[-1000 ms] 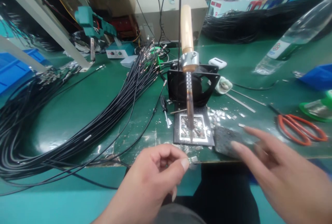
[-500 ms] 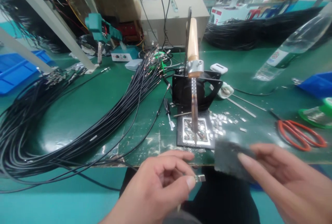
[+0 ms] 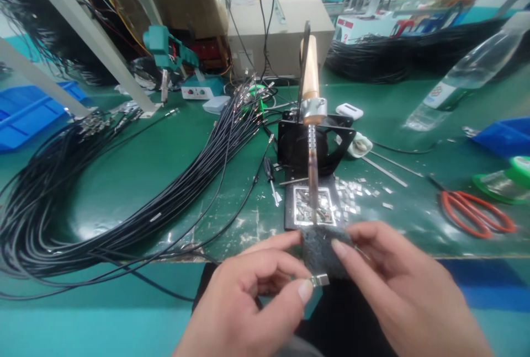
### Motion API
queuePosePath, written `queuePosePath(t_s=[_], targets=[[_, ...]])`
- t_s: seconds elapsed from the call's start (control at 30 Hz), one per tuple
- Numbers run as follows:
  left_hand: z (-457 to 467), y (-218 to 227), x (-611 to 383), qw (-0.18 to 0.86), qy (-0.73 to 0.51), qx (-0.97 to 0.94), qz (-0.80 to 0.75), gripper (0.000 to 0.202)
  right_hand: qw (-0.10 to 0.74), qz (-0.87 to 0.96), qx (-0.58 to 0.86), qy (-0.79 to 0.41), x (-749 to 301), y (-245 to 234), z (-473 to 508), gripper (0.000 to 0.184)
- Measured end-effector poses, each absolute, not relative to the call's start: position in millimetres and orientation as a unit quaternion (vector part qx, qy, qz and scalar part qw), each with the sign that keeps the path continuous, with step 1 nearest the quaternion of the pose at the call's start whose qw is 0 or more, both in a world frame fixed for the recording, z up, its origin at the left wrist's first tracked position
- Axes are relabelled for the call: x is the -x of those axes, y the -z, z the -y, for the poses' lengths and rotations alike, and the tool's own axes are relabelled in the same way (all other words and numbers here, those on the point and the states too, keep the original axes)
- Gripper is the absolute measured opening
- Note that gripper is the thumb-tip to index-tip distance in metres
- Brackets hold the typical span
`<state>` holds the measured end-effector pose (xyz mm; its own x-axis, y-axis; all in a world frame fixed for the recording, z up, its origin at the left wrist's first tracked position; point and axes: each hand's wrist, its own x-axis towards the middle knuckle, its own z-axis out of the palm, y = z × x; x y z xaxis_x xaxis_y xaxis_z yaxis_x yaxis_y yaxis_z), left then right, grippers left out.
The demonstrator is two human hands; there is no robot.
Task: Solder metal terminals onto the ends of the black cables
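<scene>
Between thumb and fingers, my left hand (image 3: 259,291) pinches a small USB connector (image 3: 319,280), its metal end pointing right. My right hand (image 3: 397,274) grips a flat dark grey pad (image 3: 325,249) by its right side. The pad lies just behind and above the connector, close to my left fingertips; whether they touch it I cannot tell. Directly beyond the pad, a wooden-handled soldering iron (image 3: 312,142) hangs tip down over a white-framed tray (image 3: 295,202) full of small metal pieces.
A thick bundle of black cables (image 3: 182,191) curves across the left of the bench. A black fan (image 3: 290,144) stands behind the iron. Small metal shells (image 3: 351,194) lie scattered beside the tray. To the right are orange-handled scissors (image 3: 476,213), a solder spool (image 3: 505,183) and a plastic bottle (image 3: 459,84).
My right hand has brought the grey pad leftward, from beside the tray to just behind the connector. My left hand has stayed nearly in place, still pinching the connector.
</scene>
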<state>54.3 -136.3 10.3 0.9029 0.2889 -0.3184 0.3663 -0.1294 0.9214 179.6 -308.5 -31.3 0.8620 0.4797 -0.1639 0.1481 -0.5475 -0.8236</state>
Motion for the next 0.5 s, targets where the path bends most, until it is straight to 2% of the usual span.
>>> queuePosePath(t_s=[0.33,0.5], targets=[[136.0,-11.8,-52.1,0.596,0.036,-0.774,-0.211,0.024,0.457,0.186,0.844,-0.212,-174.2,24.9,308.9,0.061],[134.0,-8.9,-58.0,0.627,0.046,-0.739,-0.244,0.028,0.447,0.193,0.823,-0.294,-188.6,31.1,317.5,0.063]])
